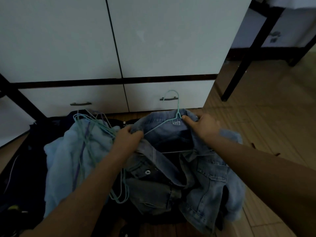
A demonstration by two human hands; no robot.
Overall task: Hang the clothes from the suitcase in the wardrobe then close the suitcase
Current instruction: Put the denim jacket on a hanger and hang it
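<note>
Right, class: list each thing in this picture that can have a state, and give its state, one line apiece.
Blue denim jacket: on a hanger, gripped at the collar by both hands.
Teal wire hanger: inside the jacket, hook upright.
Left hand: gripping the collar.
Right hand: holding the collar.
White wardrobe doors: closed.
White drawers: closed.
Spare wire hangers: lying loose on the pale blue garment.

I see my left hand [128, 138] gripping the denim jacket [201, 170] at its collar while my right hand [204, 126] holds the other side, a teal wire hanger [176, 110] threaded inside, below the white wardrobe [153, 40].
</note>
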